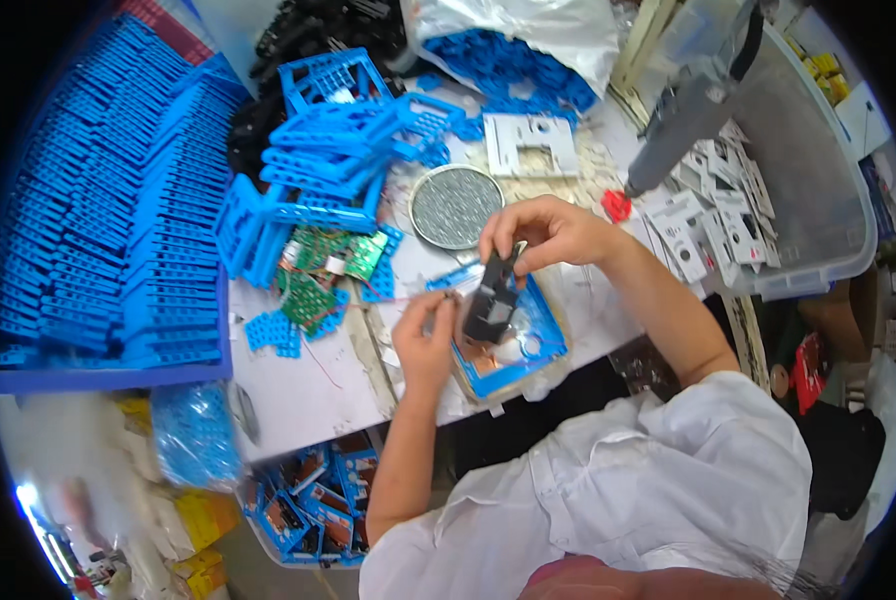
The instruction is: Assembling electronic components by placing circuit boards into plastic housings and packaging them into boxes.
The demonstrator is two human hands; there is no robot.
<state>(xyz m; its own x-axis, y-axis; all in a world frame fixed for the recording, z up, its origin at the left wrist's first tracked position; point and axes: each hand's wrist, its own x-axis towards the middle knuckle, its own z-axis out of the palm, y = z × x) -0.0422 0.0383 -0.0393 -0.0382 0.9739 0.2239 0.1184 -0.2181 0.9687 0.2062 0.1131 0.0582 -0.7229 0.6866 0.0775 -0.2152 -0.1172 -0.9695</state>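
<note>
Landmark: blue frame (538, 335) lying flat near the front edge of the white worktable (308, 390).

Black component (491, 298): upright over the frame's middle, pinched at its top by right hand (548, 232), fingers closed on it.

Left hand (426, 335): just left of the frame, fingertips pressed together on a thin wire end beside the black component; contact with the component itself cannot be told.

Round metal tin (457, 206): beyond the frame.

Green circuit boards (333, 265): left of the frame, amid loose blue plastic frames (323, 150).

Clear bin (818, 200) of white parts: right of the frame.
</note>
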